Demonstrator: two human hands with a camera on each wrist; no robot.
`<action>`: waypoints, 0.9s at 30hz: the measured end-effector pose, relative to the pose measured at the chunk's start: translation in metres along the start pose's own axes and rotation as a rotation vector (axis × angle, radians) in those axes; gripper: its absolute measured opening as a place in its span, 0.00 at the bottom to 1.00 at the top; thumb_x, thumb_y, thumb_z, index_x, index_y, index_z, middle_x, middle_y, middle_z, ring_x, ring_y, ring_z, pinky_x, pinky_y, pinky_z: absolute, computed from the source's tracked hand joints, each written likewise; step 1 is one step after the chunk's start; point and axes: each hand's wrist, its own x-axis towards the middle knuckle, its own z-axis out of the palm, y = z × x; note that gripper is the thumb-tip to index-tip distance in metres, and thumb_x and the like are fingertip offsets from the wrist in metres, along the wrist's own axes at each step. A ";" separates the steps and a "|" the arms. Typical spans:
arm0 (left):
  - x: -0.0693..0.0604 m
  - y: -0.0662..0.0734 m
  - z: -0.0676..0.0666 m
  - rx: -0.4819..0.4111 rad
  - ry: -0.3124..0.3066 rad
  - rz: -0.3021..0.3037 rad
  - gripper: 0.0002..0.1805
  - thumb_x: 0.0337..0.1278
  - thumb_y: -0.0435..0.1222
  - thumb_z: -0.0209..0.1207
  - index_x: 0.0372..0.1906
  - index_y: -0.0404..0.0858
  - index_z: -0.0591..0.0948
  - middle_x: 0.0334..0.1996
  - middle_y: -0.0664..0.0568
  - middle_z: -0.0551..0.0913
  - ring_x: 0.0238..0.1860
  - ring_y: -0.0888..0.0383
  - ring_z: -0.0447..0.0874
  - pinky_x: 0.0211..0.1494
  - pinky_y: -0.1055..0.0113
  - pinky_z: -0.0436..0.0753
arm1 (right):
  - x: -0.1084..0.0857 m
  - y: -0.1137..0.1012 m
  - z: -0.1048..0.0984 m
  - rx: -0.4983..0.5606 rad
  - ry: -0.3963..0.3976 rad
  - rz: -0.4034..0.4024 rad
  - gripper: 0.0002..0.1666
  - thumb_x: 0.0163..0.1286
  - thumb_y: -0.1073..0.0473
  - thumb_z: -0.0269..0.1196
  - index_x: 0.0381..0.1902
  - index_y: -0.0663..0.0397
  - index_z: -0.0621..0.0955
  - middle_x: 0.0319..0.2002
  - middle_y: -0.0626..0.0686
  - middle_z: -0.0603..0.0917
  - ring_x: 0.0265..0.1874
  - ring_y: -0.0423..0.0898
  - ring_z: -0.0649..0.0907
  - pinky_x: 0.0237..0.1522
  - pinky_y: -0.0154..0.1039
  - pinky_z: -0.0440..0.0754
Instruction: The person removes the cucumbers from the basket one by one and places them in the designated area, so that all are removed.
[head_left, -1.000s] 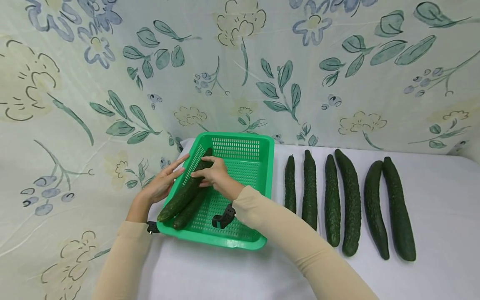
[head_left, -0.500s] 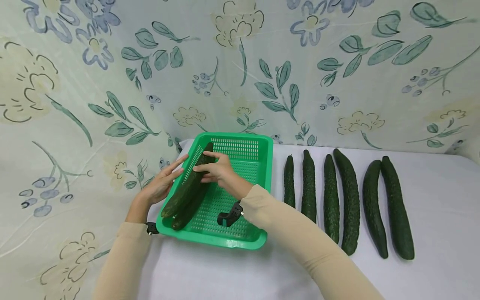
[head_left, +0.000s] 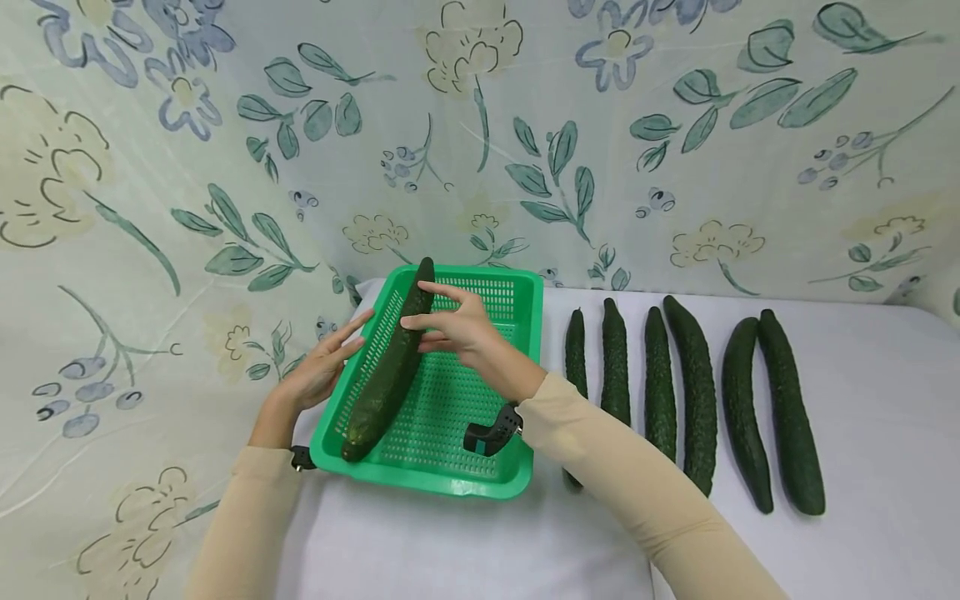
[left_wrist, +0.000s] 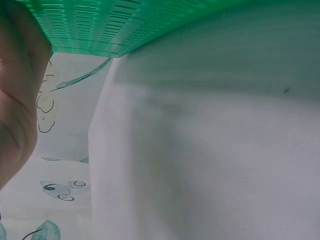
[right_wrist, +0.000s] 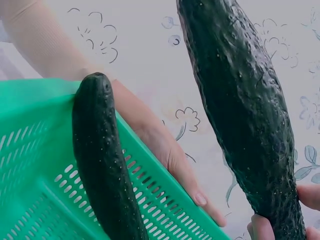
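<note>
My right hand (head_left: 468, 329) grips a dark green cucumber (head_left: 393, 362) near its far end, with thumb and fingers on either side. In the right wrist view this cucumber (right_wrist: 240, 100) is raised above the green basket (head_left: 536, 358). Another cucumber (right_wrist: 102, 155) leans inside the basket against its wall; in the head view the held one largely hides it. My left hand (head_left: 322, 371) rests along the basket's left side, fingers extended by the rim. The left wrist view has only part of that hand (left_wrist: 17, 95) beside the basket's slotted wall (left_wrist: 100, 25).
Several cucumbers lie in a row on the white-covered table (head_left: 885, 417) to the right, among them a curved cucumber (head_left: 693, 383) and a thick cucumber (head_left: 791, 412). My right sleeve (head_left: 637, 483) passes over some near ends. A floral cloth (head_left: 465, 167) hangs behind.
My right hand has moved right and away from me, lifting the held cucumber from the basket's left side to over the other one. The left hand stays at the basket.
</note>
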 end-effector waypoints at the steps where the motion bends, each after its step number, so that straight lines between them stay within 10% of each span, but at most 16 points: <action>1: 0.000 0.000 0.000 0.006 0.002 0.000 0.30 0.83 0.41 0.37 0.81 0.58 0.47 0.59 0.50 0.79 0.23 0.61 0.84 0.34 0.64 0.84 | -0.001 0.000 -0.002 0.002 -0.003 -0.003 0.37 0.60 0.73 0.71 0.65 0.40 0.79 0.56 0.62 0.80 0.27 0.51 0.88 0.36 0.46 0.86; 5: 0.000 0.001 0.000 0.037 0.011 -0.005 0.30 0.82 0.42 0.39 0.81 0.59 0.47 0.35 0.54 0.86 0.09 0.65 0.67 0.22 0.69 0.77 | -0.004 -0.001 -0.007 -0.001 -0.016 -0.036 0.38 0.60 0.73 0.71 0.66 0.42 0.78 0.50 0.64 0.82 0.25 0.51 0.88 0.41 0.51 0.85; 12: -0.002 0.002 0.002 0.054 0.049 -0.012 0.30 0.82 0.44 0.40 0.81 0.60 0.49 0.41 0.54 0.86 0.09 0.65 0.65 0.21 0.69 0.75 | -0.015 -0.012 -0.016 0.024 -0.030 -0.058 0.39 0.62 0.74 0.69 0.68 0.42 0.76 0.53 0.63 0.79 0.27 0.51 0.88 0.41 0.50 0.85; 18: -0.002 0.002 0.003 0.081 0.053 -0.020 0.30 0.82 0.45 0.41 0.81 0.60 0.49 0.11 0.58 0.70 0.07 0.65 0.62 0.17 0.70 0.71 | -0.026 -0.020 -0.030 0.016 -0.024 -0.081 0.39 0.63 0.74 0.68 0.69 0.42 0.76 0.55 0.64 0.77 0.28 0.52 0.87 0.36 0.45 0.86; 27: -0.001 0.001 0.002 0.050 0.028 -0.007 0.30 0.82 0.43 0.39 0.81 0.58 0.49 0.14 0.56 0.74 0.08 0.64 0.64 0.18 0.70 0.72 | -0.036 -0.025 -0.054 -0.015 -0.016 -0.094 0.39 0.64 0.73 0.68 0.70 0.42 0.74 0.51 0.62 0.79 0.27 0.51 0.87 0.37 0.45 0.86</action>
